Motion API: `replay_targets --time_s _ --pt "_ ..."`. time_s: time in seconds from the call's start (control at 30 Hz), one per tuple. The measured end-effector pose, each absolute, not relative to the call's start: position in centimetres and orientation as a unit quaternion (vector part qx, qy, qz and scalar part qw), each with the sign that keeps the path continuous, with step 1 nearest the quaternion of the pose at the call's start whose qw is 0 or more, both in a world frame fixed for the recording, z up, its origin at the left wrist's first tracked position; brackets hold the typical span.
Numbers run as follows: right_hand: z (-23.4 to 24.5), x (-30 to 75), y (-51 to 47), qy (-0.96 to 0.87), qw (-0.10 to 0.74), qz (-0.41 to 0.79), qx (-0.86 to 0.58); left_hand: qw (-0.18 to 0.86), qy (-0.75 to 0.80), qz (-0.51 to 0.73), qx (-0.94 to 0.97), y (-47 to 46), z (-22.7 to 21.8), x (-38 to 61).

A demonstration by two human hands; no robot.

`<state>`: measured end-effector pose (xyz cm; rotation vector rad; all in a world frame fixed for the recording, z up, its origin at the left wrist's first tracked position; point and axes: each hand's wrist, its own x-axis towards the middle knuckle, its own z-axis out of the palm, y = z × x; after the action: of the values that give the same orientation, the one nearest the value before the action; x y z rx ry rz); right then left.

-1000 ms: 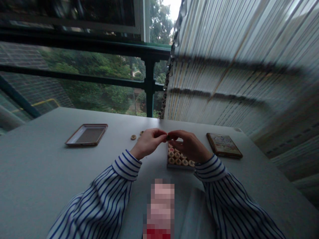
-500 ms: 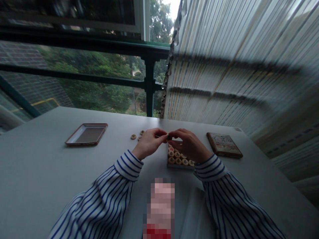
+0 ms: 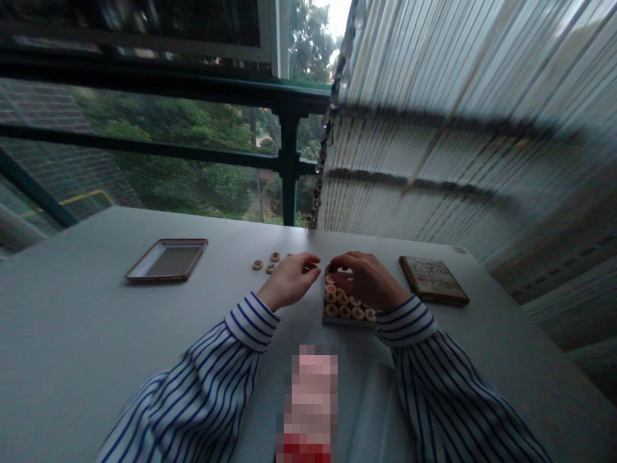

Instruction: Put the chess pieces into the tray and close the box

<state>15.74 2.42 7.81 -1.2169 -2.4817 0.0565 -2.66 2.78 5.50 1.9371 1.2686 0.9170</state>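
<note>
At the box's (image 3: pixel 351 323) far left corner, the right grip (image 3: pixel 369 278) pinched one disc (image 3: pixel 331 269)

Thumb and fingers closed on the disc; whether it touched the box was unclear. Being round, the disc had no long axis, and which way its face pointed was too dark to tell. The box's near edge ran sideways, its left side pointing away toward the railing (image 3: pixel 289 164); the right grip covered much of it. Just left of the box, the left grip (image 3: pixel 292 278) was spread, thumb apart from fingers, partly hiding one loose disc.

Four loose discs (image 3: pixel 270 268) showed on the desk (image 3: pixel 202 360). Four discs filled the box's near row; those behind were partly covered. One tray (image 3: pixel 186 279) lay far left, one picture case (image 3: pixel 434 281) to the right.
</note>
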Motion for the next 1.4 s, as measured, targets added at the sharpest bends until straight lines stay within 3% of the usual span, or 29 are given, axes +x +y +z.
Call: replay_targets --time_s 0.3,0.6,1.4 --pt "6.8 15.8 2.8 -0.885 0.091 0.004 -0.457 0.329 0.491 0.297 0.750 2.3 5.4 -2.5" --pt "6.5 15.7 2.9 -0.884 0.046 0.004 -0.465 0.310 0.489 0.239 0.779 2.4 4.6 -2.6" --pt "6.0 15.8 3.1 -0.886 0.002 0.000 -0.463 0.295 0.489 0.230 0.788 2.4 4.4 -2.7"
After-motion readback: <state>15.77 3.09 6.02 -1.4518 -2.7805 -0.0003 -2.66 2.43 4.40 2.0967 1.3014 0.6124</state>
